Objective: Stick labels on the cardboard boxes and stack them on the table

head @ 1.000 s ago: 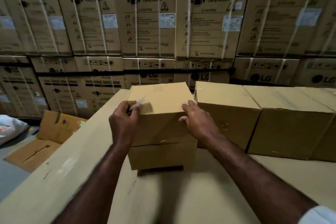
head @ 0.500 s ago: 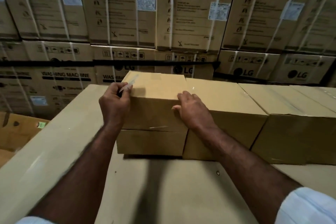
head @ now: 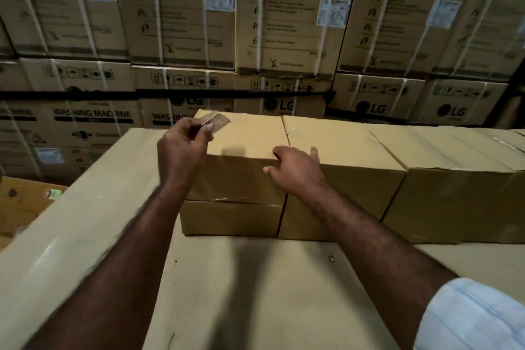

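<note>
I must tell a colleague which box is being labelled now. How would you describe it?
A row of plain cardboard boxes stands on the table, before the wall of washing machine cartons. Take the box at its left end. It alone sits on a flatter box, and the left hand pinches a label above it while the right hand rests on it.

Both bare forearms reach forward, the hands set apart from each other

The left hand (head: 181,150) is raised, its thumb and fingertips pinching a small see-through label (head: 218,121) by its near end, the other fingers curled toward the palm. The right hand (head: 295,170) lies palm down, fingers spread and relaxed, resting on the top front edge of a box (head: 250,136). A pale rolled sleeve (head: 468,318) covers the right arm near the elbow
</note>
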### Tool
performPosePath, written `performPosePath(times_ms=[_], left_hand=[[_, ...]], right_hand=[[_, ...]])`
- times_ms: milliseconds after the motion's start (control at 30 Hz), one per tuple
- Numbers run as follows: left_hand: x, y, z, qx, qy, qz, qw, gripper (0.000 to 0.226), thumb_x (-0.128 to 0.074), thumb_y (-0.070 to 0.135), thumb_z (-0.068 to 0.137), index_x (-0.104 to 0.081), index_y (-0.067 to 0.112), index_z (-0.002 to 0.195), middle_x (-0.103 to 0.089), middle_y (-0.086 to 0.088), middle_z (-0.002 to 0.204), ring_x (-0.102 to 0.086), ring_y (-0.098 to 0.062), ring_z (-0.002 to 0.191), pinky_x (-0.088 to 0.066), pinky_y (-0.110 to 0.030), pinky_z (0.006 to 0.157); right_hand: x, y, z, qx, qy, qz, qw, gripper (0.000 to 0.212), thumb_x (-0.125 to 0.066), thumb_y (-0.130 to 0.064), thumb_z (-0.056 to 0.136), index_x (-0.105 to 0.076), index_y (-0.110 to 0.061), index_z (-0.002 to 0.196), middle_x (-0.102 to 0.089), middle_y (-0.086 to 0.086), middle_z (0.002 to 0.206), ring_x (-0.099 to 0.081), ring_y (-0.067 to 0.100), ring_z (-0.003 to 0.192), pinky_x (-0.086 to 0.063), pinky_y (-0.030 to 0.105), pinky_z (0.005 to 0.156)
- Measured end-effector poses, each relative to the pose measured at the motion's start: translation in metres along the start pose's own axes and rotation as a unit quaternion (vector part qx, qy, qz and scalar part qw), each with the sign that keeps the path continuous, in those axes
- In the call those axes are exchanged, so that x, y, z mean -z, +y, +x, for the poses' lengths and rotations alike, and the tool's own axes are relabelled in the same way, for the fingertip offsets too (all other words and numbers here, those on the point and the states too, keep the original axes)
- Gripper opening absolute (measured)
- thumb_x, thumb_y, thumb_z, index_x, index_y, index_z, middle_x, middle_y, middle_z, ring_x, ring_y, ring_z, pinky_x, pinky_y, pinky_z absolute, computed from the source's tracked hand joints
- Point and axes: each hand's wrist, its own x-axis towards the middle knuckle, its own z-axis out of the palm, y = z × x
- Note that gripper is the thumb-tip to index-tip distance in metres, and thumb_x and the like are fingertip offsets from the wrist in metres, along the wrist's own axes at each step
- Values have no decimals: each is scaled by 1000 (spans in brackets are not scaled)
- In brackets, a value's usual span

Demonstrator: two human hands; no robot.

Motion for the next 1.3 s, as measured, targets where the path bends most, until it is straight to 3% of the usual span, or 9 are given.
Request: performPosePath(times_ms=[67,167,233,467,600,767,933,1100,1300], left_hand=[[3,21,-4,-4,-25,-21,999,13,-68,33,93,-71,20,91,-70,5,80,-65,-5,76,-50,-24,63],[9,52,-19,24,-97,-70,993,15,-71,28,90,-69,20,78,-68,-1,75,-61,-12,71,-49,-31,65],[9,74,-35,44,-151,-94,983,13,-73,25,89,-70,16,79,-69,-2,77,-61,-14,73,-49,-33,65],[-19,138,-110,68,-305,-120,942,17,-68,34,91,-71,17,91,-71,-4,86,-63,-18,80,-50,-35,68],[-53,173,-160,127,-322,-202,916,16,-64,23,94,-70,12,104,-74,-8,99,-70,-28,96,-60,-41,77],[-92,229,-229,172,-350,-256,884,15,-64,17,94,-70,6,101,-75,-12,89,-72,-23,80,-58,-34,62],[-147,285,-328,180,-386,-244,871,12,-64,14,94,-72,7,89,-74,-17,87,-69,-30,81,-55,-41,70],[-205,353,-458,194,-437,-263,838,20,-55,12,99,-68,-1,91,-72,-17,84,-64,-20,68,-48,-21,48],[-251,419,-608,208,-611,-239,726,16,-64,11,94,-66,8,79,-69,-10,78,-65,-21,71,-54,-31,63]], right_hand=[[12,0,-5,-17,18,63,998,52,-60,-43,92,-52,-20,139,-65,0,129,-57,20,124,-12,54,121],[40,0,-28,-17,78,262,962,54,-66,-31,87,-54,-21,139,-61,-2,134,-56,16,121,-45,40,104],[62,-3,-44,-10,81,363,928,53,-69,-28,87,-55,-21,137,-61,-3,131,-55,9,118,-51,28,90],[111,23,-119,-22,106,422,900,6,-74,-24,87,-68,-24,88,-70,-4,89,-68,12,86,-59,32,73],[135,59,-171,-88,116,479,865,11,-69,-15,92,-65,-19,82,-68,3,82,-66,15,76,-59,38,70],[164,114,-244,-169,150,506,832,5,-64,-14,95,-66,-9,95,-71,14,91,-69,22,79,-59,41,72],[188,190,-339,-218,197,455,841,6,-65,-16,94,-69,-11,93,-73,8,87,-66,17,75,-57,40,72],[222,280,-453,-290,252,337,860,5,-66,-21,93,-67,-20,87,-68,-7,80,-63,10,74,-50,25,70],[245,384,-624,-408,287,340,797,14,-71,-16,89,-67,-14,75,-73,3,75,-65,17,69,-51,34,70]])
